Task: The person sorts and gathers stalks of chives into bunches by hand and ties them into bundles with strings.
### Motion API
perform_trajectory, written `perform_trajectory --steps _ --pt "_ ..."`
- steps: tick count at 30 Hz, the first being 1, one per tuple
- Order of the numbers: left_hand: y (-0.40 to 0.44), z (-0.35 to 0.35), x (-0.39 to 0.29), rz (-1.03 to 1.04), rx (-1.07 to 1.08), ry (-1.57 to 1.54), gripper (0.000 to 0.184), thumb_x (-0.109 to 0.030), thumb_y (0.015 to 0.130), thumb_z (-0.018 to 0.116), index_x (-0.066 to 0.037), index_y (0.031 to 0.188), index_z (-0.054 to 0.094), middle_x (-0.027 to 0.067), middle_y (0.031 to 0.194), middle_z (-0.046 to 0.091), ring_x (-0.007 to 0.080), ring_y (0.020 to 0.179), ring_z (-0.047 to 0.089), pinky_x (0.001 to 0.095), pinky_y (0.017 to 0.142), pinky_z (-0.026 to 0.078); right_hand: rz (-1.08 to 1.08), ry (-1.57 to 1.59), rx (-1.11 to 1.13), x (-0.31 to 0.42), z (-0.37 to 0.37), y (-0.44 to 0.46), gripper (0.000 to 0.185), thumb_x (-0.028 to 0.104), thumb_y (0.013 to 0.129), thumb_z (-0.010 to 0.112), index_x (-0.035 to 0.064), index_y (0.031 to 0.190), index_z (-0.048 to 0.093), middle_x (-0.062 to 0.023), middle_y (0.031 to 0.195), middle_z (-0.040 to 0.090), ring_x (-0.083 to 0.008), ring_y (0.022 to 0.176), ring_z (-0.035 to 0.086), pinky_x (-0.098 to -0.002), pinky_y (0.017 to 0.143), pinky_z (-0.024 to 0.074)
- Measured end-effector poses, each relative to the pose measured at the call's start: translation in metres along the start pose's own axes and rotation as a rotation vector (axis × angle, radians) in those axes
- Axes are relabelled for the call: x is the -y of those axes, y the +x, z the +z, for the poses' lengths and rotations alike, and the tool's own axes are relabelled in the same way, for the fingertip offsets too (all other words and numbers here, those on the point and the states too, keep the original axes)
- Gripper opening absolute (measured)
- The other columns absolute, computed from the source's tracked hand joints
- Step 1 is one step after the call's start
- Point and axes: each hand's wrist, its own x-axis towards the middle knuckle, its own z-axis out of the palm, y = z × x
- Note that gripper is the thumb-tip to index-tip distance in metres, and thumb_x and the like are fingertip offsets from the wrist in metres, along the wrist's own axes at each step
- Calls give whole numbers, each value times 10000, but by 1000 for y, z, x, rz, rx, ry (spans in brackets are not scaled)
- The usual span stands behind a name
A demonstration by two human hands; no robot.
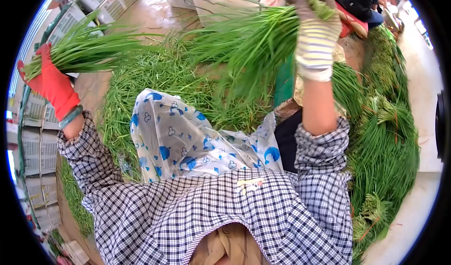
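Observation:
My left hand (54,79), in a red glove, grips the base end of a bunch of long green stalks (94,51) at the upper left; their leaves point right. Raised at the upper right, my right hand (315,25) wears a striped white and grey glove. It is closed round the pale ends of a larger green bunch (249,42), whose leaves spread to the left and hang down. The two bunches are apart. Below them, loose green leaves (159,75) cover the ground.
Tied green bundles (385,143) are piled along the right side. A patterned plastic sheet (183,138) covers my lap. Behind the right bunch stands a white crate (211,2). Printed boxes (37,147) line the left edge. Part of another person (352,18) shows at the top right.

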Motion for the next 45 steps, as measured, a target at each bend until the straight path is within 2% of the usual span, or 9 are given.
perform_trajectory --steps 2,5,8,15,20,28,32,37,45 --pt "12 -8 -20 38 142 -5 442 -50 855 717 -16 1235 495 23 1042 629 95 923 589 221 879 450 405 1328 83 1 36 -21 136 26 850 620 -7 982 618 -101 885 653 -212 810 655 -340 769 566" --pt "22 -7 -81 195 787 496 491 -26 915 633 -21 1373 455 42 1104 625 119 1037 576 237 932 443 -282 385 289 11 82 -64 210 49 852 676 80 1057 648 -77 975 676 -169 934 655 -315 839 556" --pt "39 -12 -121 -68 957 506 498 0 891 626 -16 1367 478 42 1091 623 133 1036 584 233 927 447 -442 439 280 26 129 -91 349 -145 747 612 20 1054 611 -106 984 666 -191 864 662 -305 784 580" --pt "2 10 -138 -1029 1324 -171 627 -120 852 590 -15 1431 373 74 939 611 142 762 597 235 657 492 955 1266 413 37 134 -133 343 75 841 711 -5 1119 528 -200 1036 658 -279 906 689 -371 820 587" --pt "-169 9 -53 -1735 987 -782 753 -156 852 595 -28 1499 231 67 966 630 91 760 610 224 611 523 1148 1205 338 -5 78 -183 429 144 853 713 6 1194 494 -213 1227 583 -307 1105 618 -440 952 531" --pt "-313 9 -55 -1683 759 -791 738 -146 845 661 -43 1482 302 150 1422 463 233 1292 470 354 1092 363 1260 895 119 -42 -18 -226 547 67 861 678 16 1359 456 -129 1248 598 -244 1146 592 -377 995 494" --pt "-278 -43 -72 -1911 1297 -646 929 -281 723 767 -30 1482 293 135 1445 446 245 1289 473 371 1101 353 1241 905 104 -28 -5 -219 605 109 851 701 13 1380 424 -132 1259 591 -234 1137 594 -378 989 495" --pt "-341 -109 -74 -2472 346 -1233 645 -221 775 634 -8 1364 481 192 1266 602 328 1092 624 459 991 489 1083 736 382 -44 -4 -199 668 170 821 740 27 1391 423 -113 1293 561 -226 1198 539 -369 1017 461" --pt "-343 -110 -71 -2344 357 -1242 581 -262 792 649 -4 1302 542 167 1163 655 284 1021 655 417 937 526 -136 -553 1001 25 0 -132 409 302 644 820 63 921 638 -121 1337 525 -314 1284 451 -494 1137 263"
